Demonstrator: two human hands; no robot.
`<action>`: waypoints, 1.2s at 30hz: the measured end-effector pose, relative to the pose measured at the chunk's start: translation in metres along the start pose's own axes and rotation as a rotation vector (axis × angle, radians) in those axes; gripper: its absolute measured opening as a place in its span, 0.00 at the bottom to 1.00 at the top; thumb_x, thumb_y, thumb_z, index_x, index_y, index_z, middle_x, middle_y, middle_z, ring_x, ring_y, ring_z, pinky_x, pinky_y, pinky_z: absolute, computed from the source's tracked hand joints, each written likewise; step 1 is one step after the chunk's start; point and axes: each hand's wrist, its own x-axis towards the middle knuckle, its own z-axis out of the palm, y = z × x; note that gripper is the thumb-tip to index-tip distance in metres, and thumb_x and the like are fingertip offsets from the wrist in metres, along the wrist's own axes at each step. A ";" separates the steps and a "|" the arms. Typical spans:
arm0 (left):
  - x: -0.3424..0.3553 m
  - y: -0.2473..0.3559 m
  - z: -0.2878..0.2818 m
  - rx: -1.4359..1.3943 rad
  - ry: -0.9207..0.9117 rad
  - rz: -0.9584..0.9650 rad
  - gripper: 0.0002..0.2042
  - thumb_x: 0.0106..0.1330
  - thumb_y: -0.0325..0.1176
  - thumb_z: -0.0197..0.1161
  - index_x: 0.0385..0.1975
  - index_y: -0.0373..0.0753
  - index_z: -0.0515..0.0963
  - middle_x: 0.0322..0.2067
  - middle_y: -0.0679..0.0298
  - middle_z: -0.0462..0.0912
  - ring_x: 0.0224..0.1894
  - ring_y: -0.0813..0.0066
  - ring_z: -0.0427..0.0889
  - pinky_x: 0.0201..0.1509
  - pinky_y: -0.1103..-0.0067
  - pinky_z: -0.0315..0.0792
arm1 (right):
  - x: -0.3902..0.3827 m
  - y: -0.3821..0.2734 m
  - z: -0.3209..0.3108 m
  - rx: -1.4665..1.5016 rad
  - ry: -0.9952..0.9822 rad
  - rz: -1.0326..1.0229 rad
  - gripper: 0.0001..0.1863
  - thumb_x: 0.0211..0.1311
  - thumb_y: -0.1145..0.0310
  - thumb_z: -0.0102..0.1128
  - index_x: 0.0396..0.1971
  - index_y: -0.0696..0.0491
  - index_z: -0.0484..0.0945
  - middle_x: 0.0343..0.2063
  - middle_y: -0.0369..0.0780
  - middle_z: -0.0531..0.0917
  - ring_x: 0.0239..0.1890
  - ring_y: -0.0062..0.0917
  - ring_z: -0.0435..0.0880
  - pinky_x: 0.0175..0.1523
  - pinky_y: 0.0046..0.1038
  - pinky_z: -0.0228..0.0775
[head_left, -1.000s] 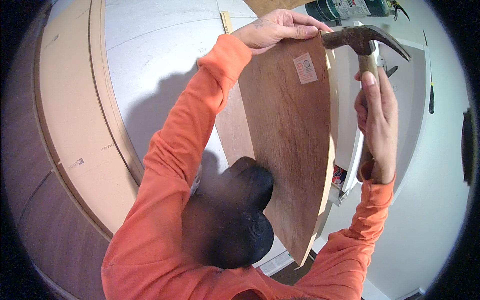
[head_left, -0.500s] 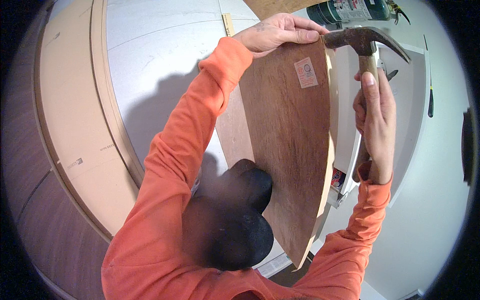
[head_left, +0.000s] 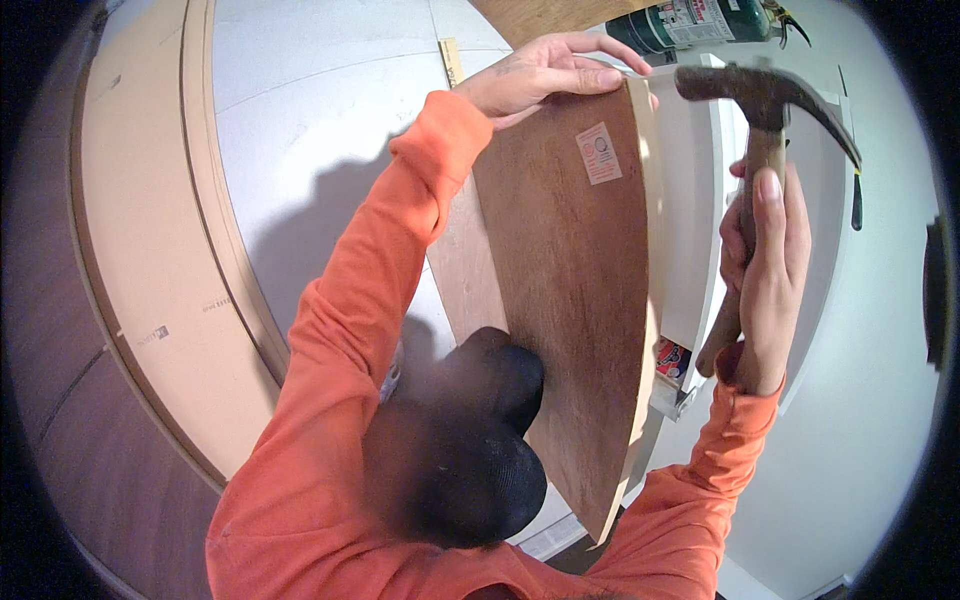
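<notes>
My left hand (head_left: 545,75) grips the top edge of a brown plywood board (head_left: 570,300) that stands on edge against a white cabinet frame (head_left: 690,200). The board carries a small white sticker near its top. My right hand (head_left: 765,270) is closed around the wooden handle of a claw hammer (head_left: 760,95). The hammer's dark steel head sits just right of the board's top corner, its face pointing at the board's edge with a small gap. Both sleeves are orange.
A black cap (head_left: 480,450) fills the lower middle, in front of the board. A tall beige panel (head_left: 150,250) leans at the left against a white wall (head_left: 300,120). A green cylinder (head_left: 690,20) lies at the top. A small red packet (head_left: 672,357) sits inside the cabinet.
The hammer head has drawn back a little to the right, away from the board's top edge. My left hand stays on the board.
</notes>
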 end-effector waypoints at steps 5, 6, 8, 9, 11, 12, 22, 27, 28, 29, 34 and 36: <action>-0.008 -0.001 0.009 0.233 0.172 0.062 0.10 0.72 0.34 0.61 0.49 0.40 0.80 0.44 0.66 0.85 0.53 0.78 0.79 0.61 0.77 0.70 | -0.057 0.025 -0.017 -0.006 0.054 0.099 0.20 0.77 0.55 0.50 0.49 0.60 0.74 0.19 0.29 0.67 0.18 0.10 0.61 0.22 0.17 0.49; -0.009 0.000 0.013 0.274 0.191 0.112 0.09 0.72 0.34 0.60 0.48 0.40 0.80 0.44 0.66 0.85 0.52 0.78 0.79 0.61 0.77 0.70 | -0.076 0.029 -0.023 -0.011 0.077 0.088 0.21 0.77 0.55 0.50 0.50 0.61 0.74 0.19 0.29 0.68 0.18 0.10 0.62 0.22 0.17 0.49; -0.011 0.003 0.021 0.386 0.251 0.134 0.08 0.72 0.34 0.60 0.45 0.40 0.81 0.43 0.68 0.84 0.50 0.79 0.79 0.60 0.76 0.70 | -0.111 0.041 -0.035 -0.012 0.107 0.100 0.24 0.76 0.54 0.51 0.52 0.62 0.73 0.20 0.29 0.68 0.18 0.10 0.62 0.22 0.17 0.49; -0.010 0.004 0.026 0.409 0.295 0.085 0.06 0.71 0.33 0.63 0.41 0.40 0.82 0.41 0.69 0.83 0.48 0.81 0.78 0.59 0.79 0.69 | -0.127 0.048 -0.041 -0.004 0.147 0.145 0.25 0.76 0.53 0.52 0.54 0.63 0.73 0.20 0.29 0.68 0.18 0.10 0.62 0.22 0.17 0.49; -0.006 0.009 0.035 0.439 0.362 0.051 0.06 0.69 0.33 0.65 0.41 0.41 0.81 0.39 0.72 0.82 0.43 0.85 0.78 0.51 0.84 0.71 | -0.159 0.060 -0.053 0.044 0.208 0.221 0.27 0.76 0.52 0.52 0.56 0.64 0.72 0.20 0.29 0.68 0.18 0.10 0.61 0.22 0.17 0.49; -0.005 0.010 0.040 0.451 0.389 0.041 0.06 0.68 0.33 0.66 0.41 0.41 0.81 0.37 0.73 0.81 0.41 0.87 0.77 0.47 0.86 0.71 | -0.173 0.066 -0.059 0.056 0.219 0.259 0.27 0.76 0.52 0.52 0.56 0.64 0.72 0.20 0.29 0.68 0.18 0.10 0.61 0.22 0.17 0.49; -0.002 0.011 0.070 0.433 0.517 -0.012 0.09 0.72 0.33 0.55 0.43 0.36 0.78 0.34 0.66 0.80 0.41 0.79 0.77 0.51 0.81 0.70 | -0.282 0.106 -0.072 -0.057 0.305 0.415 0.24 0.71 0.62 0.58 0.58 0.64 0.73 0.36 0.43 0.83 0.35 0.28 0.80 0.43 0.27 0.70; 0.011 -0.001 0.060 0.339 0.496 0.014 0.08 0.70 0.32 0.52 0.41 0.37 0.77 0.36 0.67 0.75 0.41 0.78 0.71 0.50 0.80 0.66 | -0.254 0.093 -0.067 -0.202 0.201 0.183 0.22 0.70 0.64 0.59 0.56 0.65 0.73 0.36 0.55 0.82 0.38 0.45 0.84 0.47 0.34 0.73; 0.013 -0.004 0.057 0.318 0.503 0.014 0.08 0.70 0.33 0.52 0.41 0.37 0.77 0.37 0.67 0.75 0.42 0.78 0.71 0.51 0.80 0.66 | -0.241 0.089 -0.068 -0.268 0.164 0.120 0.21 0.71 0.64 0.58 0.54 0.64 0.73 0.34 0.58 0.80 0.37 0.48 0.84 0.44 0.35 0.73; 0.015 -0.006 0.055 0.340 0.529 -0.002 0.09 0.71 0.34 0.54 0.42 0.36 0.76 0.38 0.66 0.77 0.44 0.76 0.74 0.52 0.79 0.68 | -0.224 0.087 -0.065 -0.180 0.164 -0.014 0.20 0.72 0.62 0.58 0.52 0.63 0.74 0.32 0.59 0.79 0.35 0.50 0.83 0.40 0.37 0.72; 0.019 -0.021 0.048 0.190 0.513 0.064 0.08 0.71 0.35 0.55 0.42 0.38 0.75 0.38 0.66 0.76 0.44 0.76 0.73 0.54 0.77 0.66 | -0.146 0.078 -0.067 -0.046 0.039 -0.151 0.22 0.74 0.54 0.54 0.47 0.61 0.75 0.24 0.58 0.78 0.33 0.57 0.80 0.37 0.45 0.68; 0.020 -0.025 0.047 0.176 0.542 0.126 0.07 0.72 0.34 0.55 0.41 0.39 0.73 0.37 0.66 0.75 0.44 0.76 0.72 0.54 0.77 0.66 | -0.110 0.074 -0.053 -0.016 0.059 -0.167 0.23 0.75 0.52 0.51 0.45 0.61 0.75 0.26 0.59 0.79 0.35 0.58 0.80 0.39 0.47 0.68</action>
